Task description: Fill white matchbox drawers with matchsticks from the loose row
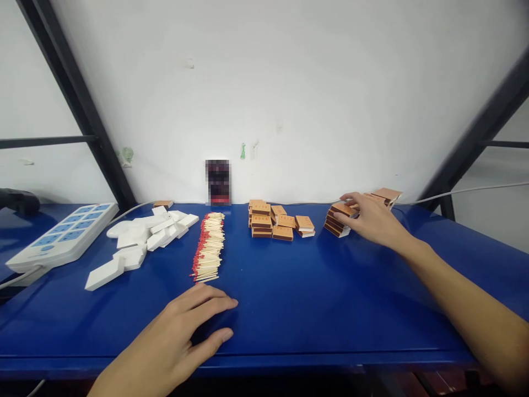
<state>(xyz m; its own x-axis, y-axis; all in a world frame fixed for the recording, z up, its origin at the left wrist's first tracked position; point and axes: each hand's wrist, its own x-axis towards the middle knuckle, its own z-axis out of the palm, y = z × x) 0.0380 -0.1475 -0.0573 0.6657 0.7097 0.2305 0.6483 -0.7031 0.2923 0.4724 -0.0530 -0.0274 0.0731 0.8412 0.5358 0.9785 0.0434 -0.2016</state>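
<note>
My left hand lies flat and open on the blue table, just in front of a long pile of red-tipped matches. My right hand reaches to the far right and rests on a stack of orange matchbox sleeves, its fingers curled over the top sleeve. A second group of orange sleeves is stacked at the table's middle back. White inner trays lie in a loose heap on the left.
A white power strip with blue sockets lies at the far left, its cable running along the wall. A small dark upright object leans on the white wall. Black frame bars slant at both sides.
</note>
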